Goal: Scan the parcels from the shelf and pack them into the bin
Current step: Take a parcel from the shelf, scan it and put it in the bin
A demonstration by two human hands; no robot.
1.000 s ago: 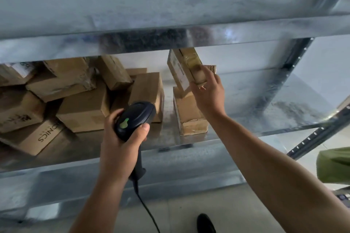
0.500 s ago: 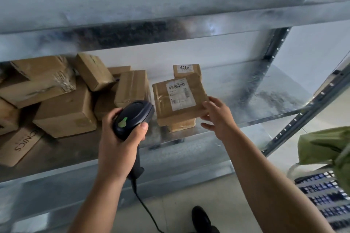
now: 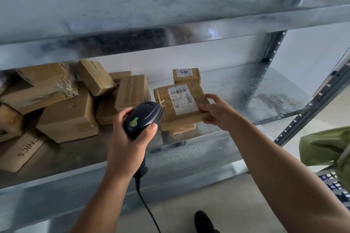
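Note:
My right hand (image 3: 220, 112) grips the right edge of a flat brown parcel (image 3: 171, 105), holding it tilted with its white barcode label (image 3: 181, 98) facing me, above the metal shelf (image 3: 236, 138). My left hand (image 3: 126, 138) grips a black corded barcode scanner (image 3: 142, 118) with a green mark on top; its head points at the parcel's left edge, almost touching it. Another parcel (image 3: 179, 129) lies on the shelf directly under the held one, and a labelled one (image 3: 186, 75) stands behind it.
Several brown cardboard boxes (image 3: 68, 117) are piled on the left half of the shelf. An upper shelf (image 3: 170, 30) hangs overhead. A green bag (image 3: 325, 147) and a patterned bin edge (image 3: 335, 185) show at the lower right. A slotted upright (image 3: 310, 104) flanks the right.
My right hand lifted the parcel off the shelf, turned its label face toward me and brought it down beside the scanner. The scanner hand stayed nearly still.

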